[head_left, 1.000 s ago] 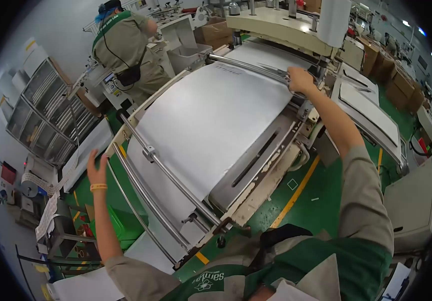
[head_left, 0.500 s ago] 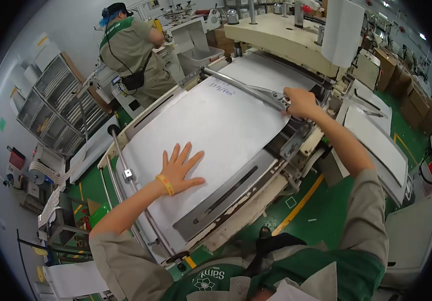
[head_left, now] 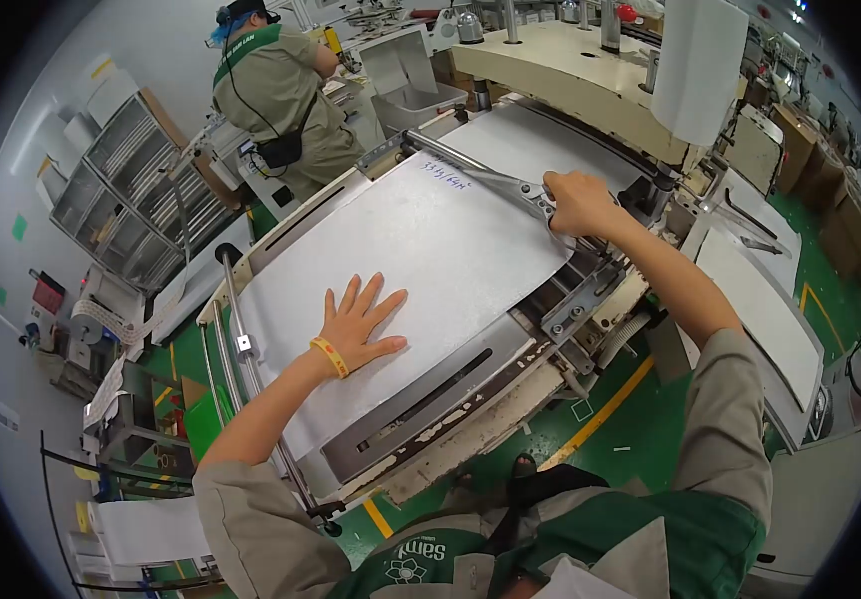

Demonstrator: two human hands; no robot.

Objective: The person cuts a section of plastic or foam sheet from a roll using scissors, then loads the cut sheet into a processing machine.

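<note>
A large white sheet (head_left: 400, 260) lies on the machine bed, with blue handwriting near its far edge. My left hand (head_left: 355, 334) rests flat on its near part, fingers spread, a yellow band round the wrist. At the sheet's far right corner, my right hand (head_left: 580, 205) is closed round the end of a metal piece with holes (head_left: 530, 190). That piece sits beside a metal crossbar (head_left: 450, 155) running over the sheet's far edge. What my fingers press on underneath is hidden.
A roller rod (head_left: 243, 339) crosses the bed's left end. The cream machine head (head_left: 560, 75) stands beyond the crossbar. A slotted metal plate (head_left: 420, 399) borders the near side. White sheets (head_left: 760, 299) lie at right. A co-worker (head_left: 276, 90) stands at the back left.
The sheet appears to have slid farther under the crossbar; its upper line of writing is now covered. My right hand has shifted slightly left. My left hand stays flat on the sheet.
</note>
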